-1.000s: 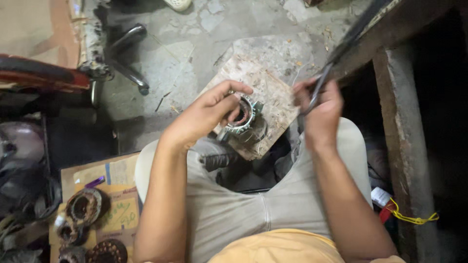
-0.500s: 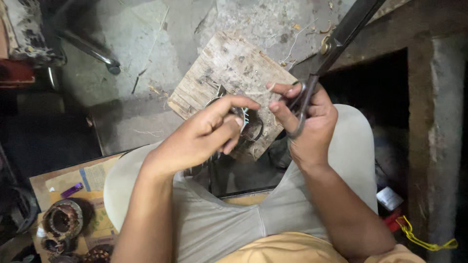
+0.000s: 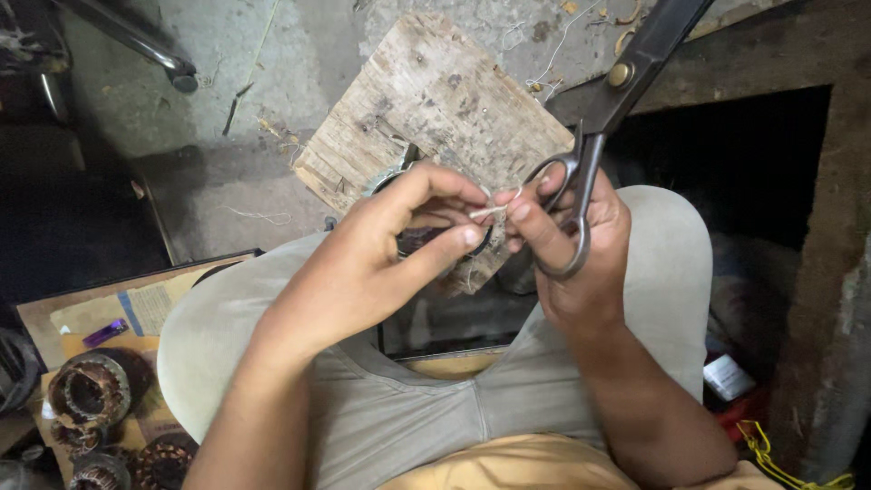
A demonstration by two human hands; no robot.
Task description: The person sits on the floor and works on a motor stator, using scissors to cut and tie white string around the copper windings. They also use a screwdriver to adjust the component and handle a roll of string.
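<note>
Head view, looking straight down over grey-trousered knees: both hands meet above a weathered, splintery wooden block (image 3: 435, 100) that lies on the stained concrete floor (image 3: 227, 127). Left hand (image 3: 381, 263) comes in from the lower left, its thumb and forefinger pinched shut on a thin pale thread (image 3: 494, 210). Right hand (image 3: 572, 254) faces it, its fingertips pinching the same thread from the other side, so the short strand runs taut between the two pinches. Hooked over the right hand's fingers is a pair of large dark metal scissors (image 3: 603, 118); one ring handle loops beside the knuckles, the blades point up and away toward the top right corner, brass pivot showing. Just beneath the left fingers sits a round metal motor stator with dark windings (image 3: 413, 238), resting on the near edge of the block and mostly hidden by the hand. Down at the lower left, well apart from the action, several more round copper-wound stators (image 3: 86, 395) lie on a flat sheet of brown cardboard (image 3: 136, 304), with a small purple lighter-shaped object (image 3: 106, 332) beside them. A dark metal pipe (image 3: 136, 36) crosses the top left.
</note>
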